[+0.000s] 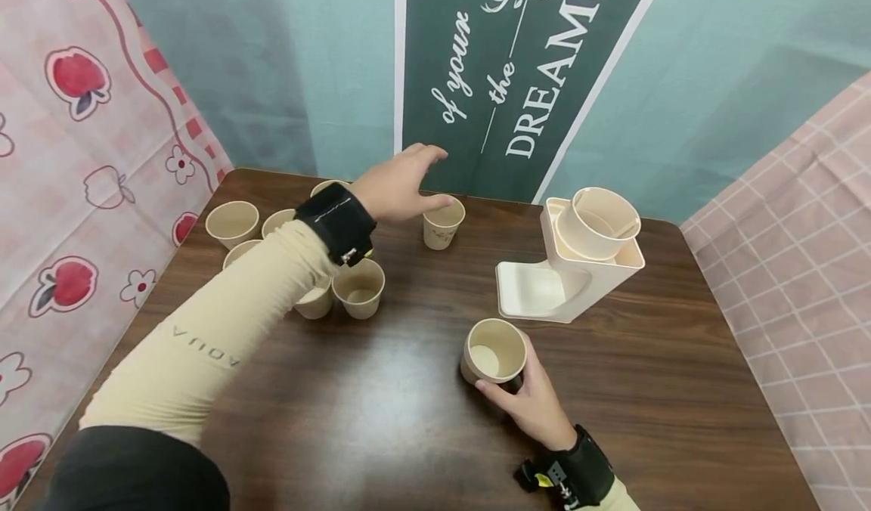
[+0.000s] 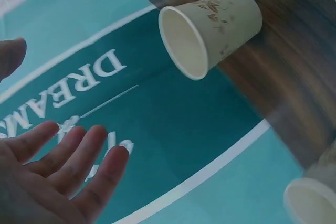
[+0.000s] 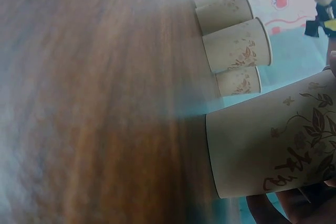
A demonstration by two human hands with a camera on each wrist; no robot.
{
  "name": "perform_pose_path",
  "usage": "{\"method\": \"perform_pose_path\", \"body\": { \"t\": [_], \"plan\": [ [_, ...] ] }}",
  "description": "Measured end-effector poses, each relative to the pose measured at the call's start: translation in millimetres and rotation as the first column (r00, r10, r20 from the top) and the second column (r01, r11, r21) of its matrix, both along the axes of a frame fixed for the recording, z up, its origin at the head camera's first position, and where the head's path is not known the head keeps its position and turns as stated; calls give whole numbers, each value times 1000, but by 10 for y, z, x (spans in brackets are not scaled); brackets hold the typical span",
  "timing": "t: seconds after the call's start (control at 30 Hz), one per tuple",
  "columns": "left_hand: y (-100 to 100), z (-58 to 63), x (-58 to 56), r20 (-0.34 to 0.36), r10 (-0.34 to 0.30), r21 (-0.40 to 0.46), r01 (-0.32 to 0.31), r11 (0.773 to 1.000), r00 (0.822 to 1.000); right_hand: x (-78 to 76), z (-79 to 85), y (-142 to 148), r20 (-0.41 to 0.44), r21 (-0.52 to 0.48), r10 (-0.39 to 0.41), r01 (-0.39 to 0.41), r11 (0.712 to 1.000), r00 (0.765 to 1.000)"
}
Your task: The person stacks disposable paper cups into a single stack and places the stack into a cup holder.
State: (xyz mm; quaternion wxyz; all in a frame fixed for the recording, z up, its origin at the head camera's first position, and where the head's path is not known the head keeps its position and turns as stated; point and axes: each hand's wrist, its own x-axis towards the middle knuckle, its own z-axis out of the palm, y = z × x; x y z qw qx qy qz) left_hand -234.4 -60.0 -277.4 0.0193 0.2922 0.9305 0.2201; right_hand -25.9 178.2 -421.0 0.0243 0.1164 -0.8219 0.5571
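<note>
Our right hand holds 1 leaf-printed cup; our wide-spread left hand, apparently reaching, must likely pinch 1 paper cup.

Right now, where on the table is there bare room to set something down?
Bare table lies between the clustered cups and the cup in the right hand, and between the white stand and the pink gridded cloth. Crowded: back left, cups close together by the left sleeve.
</note>
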Motion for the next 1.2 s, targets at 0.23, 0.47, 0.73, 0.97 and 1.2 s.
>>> {"method": "perform_pose_path", "body": {
  "t": [0.23, 0.47, 0.73, 0.97, 1.2],
  "plan": [
    [172, -243, -237, 96, 74, -71, -67, 995, 993, 11, 4, 10, 1, 3, -4, 4, 1000, 1000],
    [291, -495, -397, 159, 161, -144, -138, 980, 974, 17, -14, 31, -2, 15, -8, 8, 1000, 1000],
    [464, -829, -517, 166, 175, -166, -148, 975, 970, 18, 7, 48, -19, 12, -7, 8, 1000, 1000],
    [556, -923, -501, 165, 205, -175, -176, 969, 965, 7, 6, 66, -21, 8, -9, 9, 1000, 1000],
    [496, -988, -481, 146, 235, -227, -199, 953, 961, -4, -14, 40, -35, 4, 25, -25, 1000, 999]
  ]
}}
